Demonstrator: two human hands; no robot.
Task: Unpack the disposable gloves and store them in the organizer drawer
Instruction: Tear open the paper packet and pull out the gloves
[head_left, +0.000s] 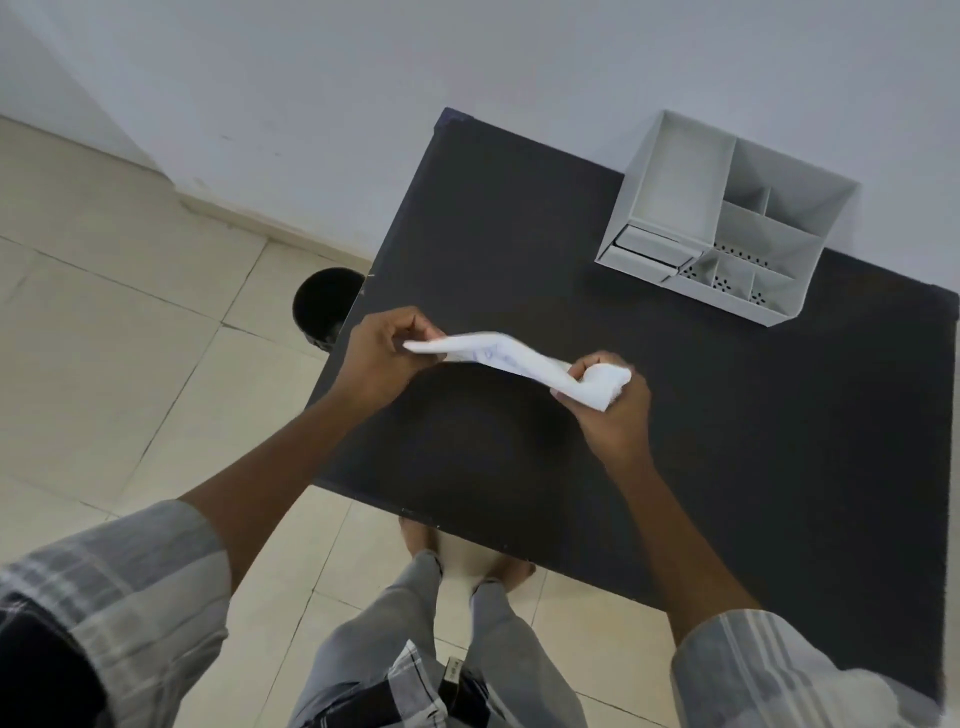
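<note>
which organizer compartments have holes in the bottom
The small compartments along the organizer's front right edge, beside the drawers; their floors show dot holes. The big left tray is plain.

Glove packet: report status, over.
Left hand and right hand both grip glove packet above table. Organizer drawers shut. Path clear.

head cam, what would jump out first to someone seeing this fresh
The white glove packet stretched between the left hand and right hand above the black table catches the eye first. Next comes the white organizer at the table's far right corner by the wall, its drawers at its lower left.
</note>
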